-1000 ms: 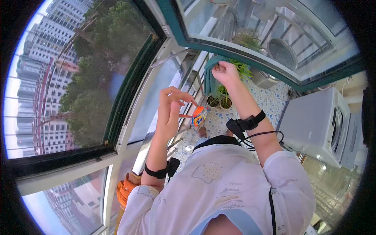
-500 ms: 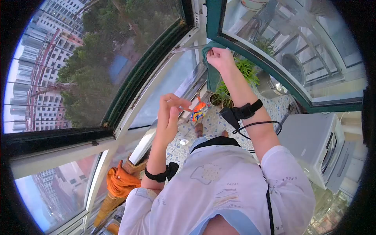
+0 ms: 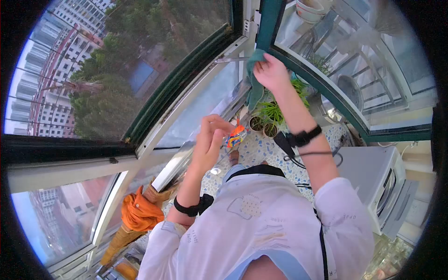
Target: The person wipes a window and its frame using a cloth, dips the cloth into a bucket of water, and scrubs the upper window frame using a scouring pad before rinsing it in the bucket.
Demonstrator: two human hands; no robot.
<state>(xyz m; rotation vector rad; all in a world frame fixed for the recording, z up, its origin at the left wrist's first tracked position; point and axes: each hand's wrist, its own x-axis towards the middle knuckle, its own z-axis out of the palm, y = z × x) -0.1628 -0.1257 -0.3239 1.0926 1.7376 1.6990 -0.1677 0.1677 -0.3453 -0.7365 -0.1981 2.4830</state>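
Note:
My right hand grips a green cloth at the lower edge of the open window sash. The cloth is pressed against the green frame near the hinge corner, and its loose end hangs below my fingers. My left hand hovers in front of my body, fingers loosely bent and thumb apart, with nothing in it. Beyond and below its fingertips, an orange Tide bag stands on the floor. A thin metal window stay runs from the white frame toward the cloth.
Potted plants stand on the speckled floor past the Tide bag. A grey-white appliance is at my right. Orange fabric hangs at lower left. The left window has a dark green edge, with trees and buildings outside.
My right hand has slid slightly to the right with the cloth, and its fingers now lie flatter on it. The view has shifted a little. My left hand stays raised and empty.

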